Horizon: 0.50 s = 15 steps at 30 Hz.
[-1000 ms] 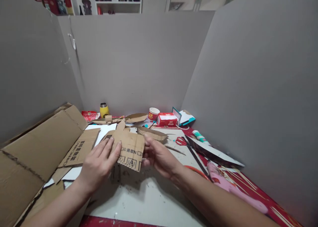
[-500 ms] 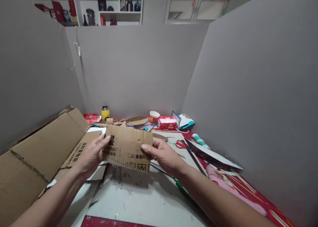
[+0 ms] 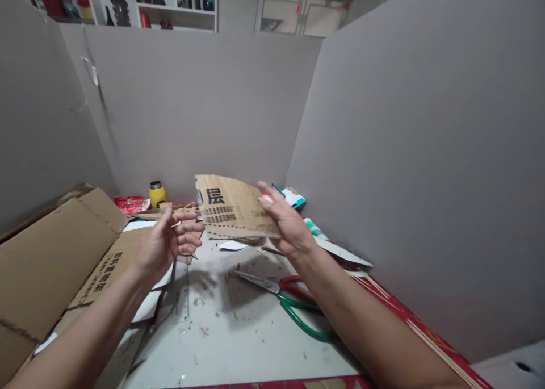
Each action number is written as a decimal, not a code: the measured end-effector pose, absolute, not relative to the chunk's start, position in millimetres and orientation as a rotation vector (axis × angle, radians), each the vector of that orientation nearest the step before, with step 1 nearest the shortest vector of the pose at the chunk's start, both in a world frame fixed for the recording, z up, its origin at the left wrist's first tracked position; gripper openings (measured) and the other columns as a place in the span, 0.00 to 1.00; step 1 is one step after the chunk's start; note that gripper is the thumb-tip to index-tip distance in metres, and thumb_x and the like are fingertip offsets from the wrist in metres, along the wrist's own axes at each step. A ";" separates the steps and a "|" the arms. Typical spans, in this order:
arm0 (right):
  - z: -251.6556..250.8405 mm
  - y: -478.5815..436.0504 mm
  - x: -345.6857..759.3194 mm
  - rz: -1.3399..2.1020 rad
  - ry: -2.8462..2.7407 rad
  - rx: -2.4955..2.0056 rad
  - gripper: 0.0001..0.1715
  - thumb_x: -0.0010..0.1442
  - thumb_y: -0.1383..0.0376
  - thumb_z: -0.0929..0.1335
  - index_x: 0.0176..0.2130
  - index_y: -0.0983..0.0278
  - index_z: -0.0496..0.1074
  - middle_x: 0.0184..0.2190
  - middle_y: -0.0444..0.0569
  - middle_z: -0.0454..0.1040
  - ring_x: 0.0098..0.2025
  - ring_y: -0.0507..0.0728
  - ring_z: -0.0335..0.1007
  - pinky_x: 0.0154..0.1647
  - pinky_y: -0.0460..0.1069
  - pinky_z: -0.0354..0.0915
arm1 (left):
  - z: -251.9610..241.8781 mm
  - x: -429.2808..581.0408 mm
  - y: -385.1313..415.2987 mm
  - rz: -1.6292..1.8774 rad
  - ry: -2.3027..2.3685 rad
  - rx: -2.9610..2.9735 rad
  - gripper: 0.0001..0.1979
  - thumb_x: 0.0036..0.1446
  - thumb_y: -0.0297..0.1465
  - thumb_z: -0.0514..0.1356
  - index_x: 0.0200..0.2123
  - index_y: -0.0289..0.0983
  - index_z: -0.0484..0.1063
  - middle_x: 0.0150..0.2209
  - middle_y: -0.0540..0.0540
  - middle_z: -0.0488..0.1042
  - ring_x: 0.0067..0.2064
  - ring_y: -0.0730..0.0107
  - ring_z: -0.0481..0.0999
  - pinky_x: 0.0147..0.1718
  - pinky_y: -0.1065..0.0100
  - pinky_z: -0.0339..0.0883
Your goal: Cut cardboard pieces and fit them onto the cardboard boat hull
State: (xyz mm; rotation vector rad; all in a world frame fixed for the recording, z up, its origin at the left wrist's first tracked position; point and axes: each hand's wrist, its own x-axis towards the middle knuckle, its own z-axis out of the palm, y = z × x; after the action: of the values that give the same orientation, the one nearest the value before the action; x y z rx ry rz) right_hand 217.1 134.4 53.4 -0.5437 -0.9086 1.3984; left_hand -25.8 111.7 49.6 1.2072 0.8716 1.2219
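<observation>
A piece of printed brown cardboard (image 3: 238, 204) is raised above the white board, gripped at its right end by my right hand (image 3: 285, 218). Its lower edge is jagged, and a second layer shows beneath it. My left hand (image 3: 174, 241) hangs just left of the cardboard, fingers spread and holding nothing. Below my right forearm lies a pair of scissors (image 3: 272, 287) with one green and one red handle, blades pointing left. A clear ruler (image 3: 182, 292) rests on the white board (image 3: 221, 343) at the left.
A large cardboard box (image 3: 55, 247) leans along the left side. At the back stand a yellow bottle (image 3: 157, 194) and a red packet (image 3: 130, 204). Thin sticks (image 3: 438, 346) lie on the red surface to the right. Grey partitions (image 3: 200, 105) enclose the table.
My left hand has let go of the cardboard and opened. The cardboard in my right hand has been raised and now shows different print. The view has turned to the right, and the scissors show more fully.
</observation>
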 end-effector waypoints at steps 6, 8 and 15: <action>66.7 168.0 276.7 1.133 -0.774 -0.593 0.13 0.50 0.74 0.68 0.38 0.62 0.71 0.28 0.40 0.77 0.27 0.50 0.74 0.27 0.44 0.73 | 3.1 18.1 172.4 0.941 1.225 2.038 0.14 0.59 0.35 0.55 0.47 0.37 0.69 0.47 0.38 0.76 0.32 0.63 0.79 0.34 0.61 0.73; 67.5 170.1 283.5 1.148 -0.755 -0.571 0.09 0.51 0.74 0.68 0.34 0.63 0.72 0.28 0.41 0.77 0.25 0.49 0.73 0.25 0.43 0.72 | -10.9 40.0 187.8 0.829 1.231 2.212 0.15 0.56 0.29 0.60 0.48 0.41 0.71 0.49 0.40 0.75 0.44 0.57 0.77 0.45 0.58 0.69; 59.5 174.3 277.3 1.275 -0.810 -0.581 0.09 0.53 0.73 0.68 0.36 0.63 0.72 0.29 0.41 0.76 0.28 0.49 0.74 0.26 0.42 0.72 | -26.4 70.2 222.7 0.483 1.248 2.593 0.16 0.62 0.35 0.57 0.52 0.37 0.67 0.52 0.41 0.70 0.47 0.61 0.74 0.43 0.55 0.71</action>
State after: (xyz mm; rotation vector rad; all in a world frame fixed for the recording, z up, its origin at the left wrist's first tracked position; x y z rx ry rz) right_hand 277.3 174.3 59.5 -0.5811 -0.8099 1.2745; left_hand 70.2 222.7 -26.4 2.5929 1.2483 0.4833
